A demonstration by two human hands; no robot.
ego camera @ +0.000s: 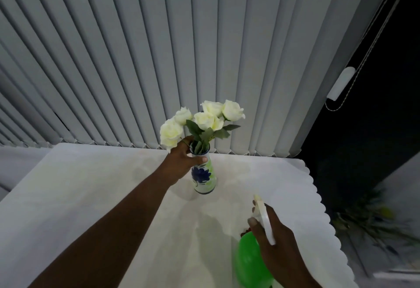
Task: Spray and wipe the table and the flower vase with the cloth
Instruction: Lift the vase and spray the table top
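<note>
A white vase [203, 178] painted with a blue flower and green leaves stands upright near the far middle of the white-covered table [91, 197]. White roses [204, 119] rise from it. My left hand [181, 162] is wrapped around the vase's neck. My right hand [275, 237] holds a green spray bottle [248, 262] with a white trigger head [263, 215] over the table's near right part, nozzle pointing toward the vase. No cloth is in view.
Grey vertical blinds [159, 60] hang just behind the table's far edge. The tablecloth's scalloped right edge [322, 210] drops off to a dark floor with a blurred plant [375, 226]. A blind cord and its white holder [341, 83] hang at right.
</note>
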